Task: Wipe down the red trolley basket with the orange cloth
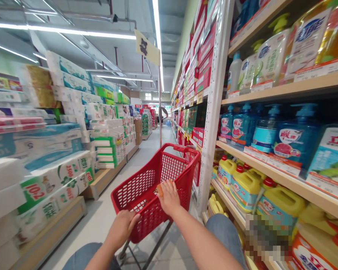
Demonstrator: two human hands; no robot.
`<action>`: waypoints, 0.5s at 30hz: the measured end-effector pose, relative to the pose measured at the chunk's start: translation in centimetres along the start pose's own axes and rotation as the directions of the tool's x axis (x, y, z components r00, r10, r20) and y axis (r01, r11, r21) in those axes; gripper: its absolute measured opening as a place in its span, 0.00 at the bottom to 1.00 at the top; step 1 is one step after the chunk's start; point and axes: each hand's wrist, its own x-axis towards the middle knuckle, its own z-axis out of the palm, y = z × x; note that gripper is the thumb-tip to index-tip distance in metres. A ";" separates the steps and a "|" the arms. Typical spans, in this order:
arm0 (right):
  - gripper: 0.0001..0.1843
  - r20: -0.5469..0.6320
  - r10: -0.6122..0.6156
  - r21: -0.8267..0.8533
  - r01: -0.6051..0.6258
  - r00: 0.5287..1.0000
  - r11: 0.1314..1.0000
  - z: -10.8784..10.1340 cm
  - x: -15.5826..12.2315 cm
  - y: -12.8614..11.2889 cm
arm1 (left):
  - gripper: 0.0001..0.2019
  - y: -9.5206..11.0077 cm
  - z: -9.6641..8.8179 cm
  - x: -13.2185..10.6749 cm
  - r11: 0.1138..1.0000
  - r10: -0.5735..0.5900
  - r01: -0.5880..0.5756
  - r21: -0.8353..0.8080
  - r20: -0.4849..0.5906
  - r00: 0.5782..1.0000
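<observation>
A red plastic shopping basket [146,180] on a wheeled frame stands in the aisle in front of me. My left hand [123,225] grips its near rim, fingers curled over the edge. My right hand [169,197] reaches over the rim into the basket, closed on a small orange item [159,190] that is mostly hidden by my fingers. My knees in blue jeans show at the bottom.
Shelves on the right hold blue pump bottles [295,138], yellow jugs [243,185] and red boxes [198,135]. Stacked packs of tissue paper [59,165] line wooden platforms on the left. The grey aisle floor [149,144] runs ahead between them.
</observation>
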 end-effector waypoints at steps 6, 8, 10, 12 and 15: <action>0.27 0.009 -0.170 0.096 0.169 0.985 0.981 0.7 -2.6 -2.4 | 0.25 1.2 0.5 -0.1 0.996 0.060 -0.062 -0.058 -0.030 0.998; 0.25 0.006 -0.176 0.114 0.174 0.984 0.978 0.2 -2.7 -1.6 | 0.23 1.1 0.1 -0.3 0.978 0.151 -0.150 -0.143 -0.004 0.989; 0.24 -0.007 -0.103 0.103 0.103 0.995 0.989 -0.3 -2.3 -0.5 | 0.21 0.8 -0.2 -0.5 0.961 0.212 -0.210 -0.178 -0.007 0.977; 0.23 -0.026 -0.004 0.076 0.006 1.000 0.997 -0.4 -2.0 0.0 | 0.20 1.0 0.0 -0.6 0.962 0.224 -0.225 -0.156 -0.023 0.974; 0.24 -0.040 0.042 0.054 -0.039 0.998 0.998 -0.1 -2.9 -0.7 | 0.20 2.2 1.0 -0.2 0.973 0.204 -0.206 -0.105 -0.033 0.978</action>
